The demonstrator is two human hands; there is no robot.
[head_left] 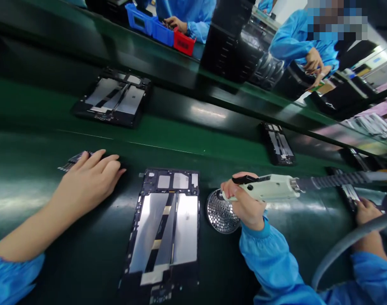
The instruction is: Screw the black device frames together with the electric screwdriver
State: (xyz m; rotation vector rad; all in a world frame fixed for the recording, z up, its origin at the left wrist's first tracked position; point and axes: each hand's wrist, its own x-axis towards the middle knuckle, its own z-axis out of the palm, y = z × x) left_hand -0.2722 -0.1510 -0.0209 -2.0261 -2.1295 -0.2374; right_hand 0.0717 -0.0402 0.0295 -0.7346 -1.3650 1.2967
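Head view: right hand (246,207) clenched round electric screwdriver (269,187), bit end over perforated screw dish (220,214) just left of the knuckles. Left hand (85,182) palm-down on a stack of dark strips (73,160); gripping or just resting, can't tell. Open tablet frame (166,228) lies between the hands, touching neither. Likely risks: sleeve or hose (349,240) catching the dish and spilling it; bit scraping the frame's bare foil. Room: open belt (196,144) ahead of both hands; co-worker's hand (366,212) close on the right.
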